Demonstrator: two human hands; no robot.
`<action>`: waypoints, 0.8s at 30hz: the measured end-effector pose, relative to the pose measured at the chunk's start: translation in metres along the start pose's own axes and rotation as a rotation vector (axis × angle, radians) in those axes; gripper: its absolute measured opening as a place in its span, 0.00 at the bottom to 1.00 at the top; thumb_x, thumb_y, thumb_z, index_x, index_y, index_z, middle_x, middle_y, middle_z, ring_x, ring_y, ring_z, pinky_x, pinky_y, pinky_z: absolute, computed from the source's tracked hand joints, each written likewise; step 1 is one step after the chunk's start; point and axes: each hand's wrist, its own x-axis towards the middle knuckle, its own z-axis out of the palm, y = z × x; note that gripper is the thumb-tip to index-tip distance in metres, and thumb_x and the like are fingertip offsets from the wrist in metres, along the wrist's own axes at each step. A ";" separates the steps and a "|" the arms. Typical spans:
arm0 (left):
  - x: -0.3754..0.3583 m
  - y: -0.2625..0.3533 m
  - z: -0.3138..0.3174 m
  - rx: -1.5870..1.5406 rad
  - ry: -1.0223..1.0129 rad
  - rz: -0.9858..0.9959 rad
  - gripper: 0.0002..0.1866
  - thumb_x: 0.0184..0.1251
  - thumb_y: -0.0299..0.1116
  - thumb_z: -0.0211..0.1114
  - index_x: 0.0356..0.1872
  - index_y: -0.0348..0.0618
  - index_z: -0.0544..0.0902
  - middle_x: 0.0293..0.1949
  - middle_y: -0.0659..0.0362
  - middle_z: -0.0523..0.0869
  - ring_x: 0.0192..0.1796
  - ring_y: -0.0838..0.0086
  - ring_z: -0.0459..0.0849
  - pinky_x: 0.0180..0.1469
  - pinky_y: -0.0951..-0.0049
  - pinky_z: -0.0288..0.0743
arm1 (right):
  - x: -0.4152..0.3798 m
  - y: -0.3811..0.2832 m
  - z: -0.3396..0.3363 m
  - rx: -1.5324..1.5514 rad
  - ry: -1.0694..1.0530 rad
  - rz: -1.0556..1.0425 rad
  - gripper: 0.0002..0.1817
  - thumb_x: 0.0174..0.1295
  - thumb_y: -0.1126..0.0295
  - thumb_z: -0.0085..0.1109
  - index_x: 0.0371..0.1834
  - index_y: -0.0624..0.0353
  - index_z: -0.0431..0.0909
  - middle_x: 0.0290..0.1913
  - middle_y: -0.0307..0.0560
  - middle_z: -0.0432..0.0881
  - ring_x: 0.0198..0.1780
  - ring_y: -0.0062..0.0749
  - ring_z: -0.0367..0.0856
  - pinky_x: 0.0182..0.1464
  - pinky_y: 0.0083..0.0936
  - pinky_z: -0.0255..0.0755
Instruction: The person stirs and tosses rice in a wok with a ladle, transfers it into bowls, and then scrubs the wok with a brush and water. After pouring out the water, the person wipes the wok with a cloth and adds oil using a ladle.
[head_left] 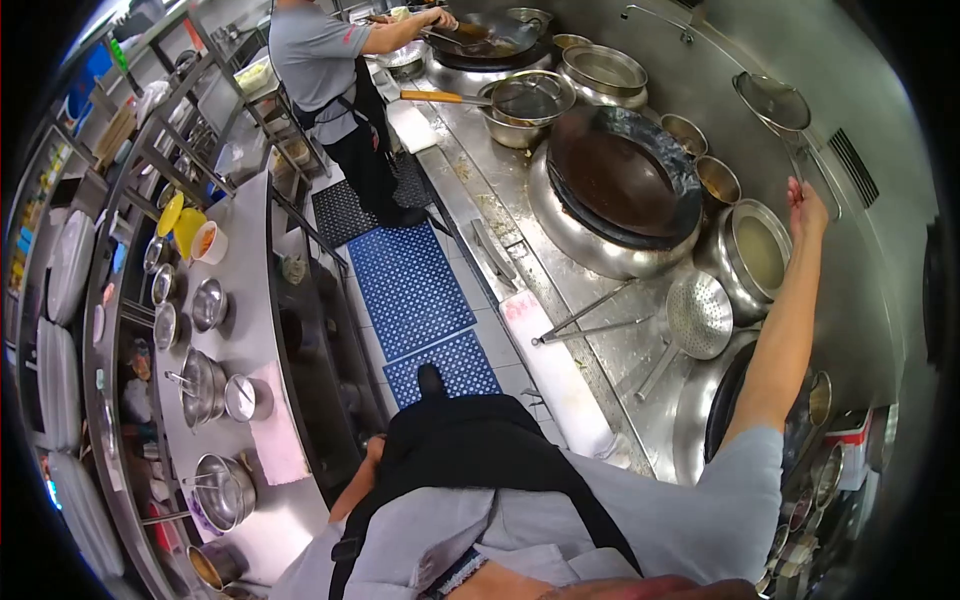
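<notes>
My right hand is raised at the right wall, its fingers closed round the handle of a mesh strainer that is up against the steel wall. Below that arm stands a steel pot with pale liquid. A dark wok sits on the round burner to the left of the pot. My left hand is low beside the black apron, near the edge of the left counter; its fingers are mostly hidden, so what it holds, if anything, cannot be seen.
A perforated ladle and tongs-like rods lie on the steel range. A person works at the far wok. Steel bowls stand on the left counter. Blue mats cover the aisle floor.
</notes>
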 end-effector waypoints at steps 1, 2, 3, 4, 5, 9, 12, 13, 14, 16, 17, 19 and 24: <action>0.014 0.004 -0.004 0.017 -0.007 0.018 0.17 0.64 0.44 0.63 0.30 0.40 0.88 0.35 0.47 0.89 0.40 0.56 0.90 0.42 0.57 0.81 | -0.017 0.001 0.016 -0.039 0.025 -0.045 0.17 0.73 0.73 0.54 0.61 0.68 0.70 0.48 0.58 0.86 0.42 0.32 0.87 0.45 0.25 0.81; 0.032 0.009 -0.008 0.037 -0.010 0.040 0.17 0.64 0.44 0.63 0.30 0.39 0.88 0.35 0.47 0.89 0.40 0.56 0.90 0.42 0.57 0.81 | -0.033 0.003 0.034 -0.033 -0.001 -0.103 0.17 0.73 0.74 0.55 0.62 0.69 0.70 0.48 0.59 0.86 0.43 0.31 0.86 0.44 0.24 0.81; 0.051 0.012 -0.011 0.060 -0.019 0.063 0.17 0.64 0.44 0.63 0.29 0.39 0.88 0.35 0.46 0.89 0.40 0.56 0.90 0.42 0.57 0.81 | -0.060 0.003 0.060 -0.032 -0.027 -0.159 0.18 0.73 0.74 0.55 0.62 0.69 0.70 0.49 0.60 0.85 0.43 0.31 0.86 0.44 0.24 0.81; 0.069 0.014 -0.015 0.081 -0.028 0.090 0.17 0.64 0.45 0.63 0.29 0.39 0.88 0.34 0.46 0.89 0.40 0.56 0.90 0.42 0.57 0.81 | -0.086 0.006 0.084 -0.036 -0.052 -0.210 0.18 0.72 0.75 0.55 0.62 0.69 0.70 0.49 0.60 0.85 0.43 0.31 0.86 0.44 0.23 0.81; 0.090 0.018 -0.021 0.109 -0.031 0.124 0.18 0.64 0.45 0.63 0.28 0.39 0.88 0.34 0.46 0.89 0.40 0.55 0.90 0.41 0.56 0.81 | -0.109 0.012 0.108 -0.028 -0.104 -0.246 0.21 0.71 0.75 0.58 0.65 0.70 0.68 0.45 0.57 0.85 0.41 0.30 0.84 0.43 0.22 0.80; 0.181 0.066 -0.060 0.145 0.086 0.309 0.19 0.63 0.45 0.62 0.26 0.38 0.88 0.33 0.45 0.89 0.39 0.55 0.90 0.41 0.55 0.81 | -0.150 0.063 0.189 0.255 -0.270 0.046 0.10 0.75 0.71 0.49 0.53 0.61 0.75 0.27 0.41 0.75 0.25 0.21 0.69 0.25 0.19 0.69; 0.252 0.148 -0.106 0.077 0.111 0.254 0.21 0.68 0.45 0.57 0.31 0.36 0.87 0.37 0.40 0.88 0.44 0.47 0.87 0.47 0.50 0.80 | -0.200 0.091 0.288 0.159 -0.146 0.038 0.12 0.77 0.68 0.47 0.53 0.64 0.76 0.22 0.32 0.67 0.19 0.15 0.62 0.20 0.15 0.58; 0.265 0.180 -0.128 0.073 0.161 0.415 0.20 0.68 0.44 0.58 0.33 0.36 0.88 0.38 0.40 0.88 0.45 0.48 0.88 0.48 0.52 0.80 | -0.208 0.107 0.314 0.220 -0.155 0.087 0.12 0.77 0.68 0.47 0.53 0.65 0.76 0.21 0.31 0.65 0.19 0.13 0.61 0.18 0.14 0.56; 0.289 0.205 -0.142 -0.001 0.128 0.377 0.19 0.68 0.44 0.60 0.37 0.36 0.89 0.39 0.41 0.89 0.45 0.49 0.88 0.50 0.55 0.80 | -0.213 0.129 0.336 0.233 -0.150 0.119 0.12 0.77 0.68 0.49 0.52 0.65 0.76 0.20 0.31 0.65 0.17 0.14 0.61 0.17 0.15 0.55; 0.317 0.260 -0.174 -0.036 0.092 0.399 0.18 0.67 0.45 0.62 0.40 0.39 0.89 0.38 0.43 0.90 0.43 0.51 0.89 0.50 0.57 0.80 | -0.224 0.178 0.379 0.172 -0.103 0.124 0.10 0.76 0.67 0.49 0.49 0.62 0.76 0.20 0.32 0.65 0.14 0.15 0.60 0.14 0.16 0.53; 0.332 0.278 -0.182 -0.064 0.142 0.472 0.18 0.67 0.45 0.63 0.40 0.40 0.89 0.36 0.44 0.90 0.41 0.52 0.89 0.49 0.58 0.81 | -0.233 0.194 0.401 0.179 -0.077 0.189 0.09 0.76 0.67 0.49 0.46 0.60 0.76 0.19 0.32 0.65 0.14 0.15 0.59 0.13 0.16 0.53; 0.353 0.308 -0.202 -0.098 0.106 0.512 0.18 0.68 0.45 0.62 0.40 0.40 0.88 0.35 0.45 0.90 0.39 0.52 0.89 0.46 0.58 0.81 | -0.242 0.249 0.428 0.186 -0.120 0.229 0.12 0.76 0.65 0.50 0.48 0.63 0.78 0.18 0.34 0.66 0.15 0.16 0.61 0.15 0.18 0.55; 0.353 0.300 -0.194 0.145 0.114 0.532 0.17 0.69 0.42 0.59 0.40 0.38 0.88 0.37 0.41 0.89 0.41 0.47 0.88 0.47 0.54 0.82 | -0.280 0.348 0.484 0.079 -0.039 0.350 0.12 0.76 0.66 0.50 0.30 0.53 0.68 0.18 0.37 0.66 0.13 0.22 0.60 0.14 0.22 0.55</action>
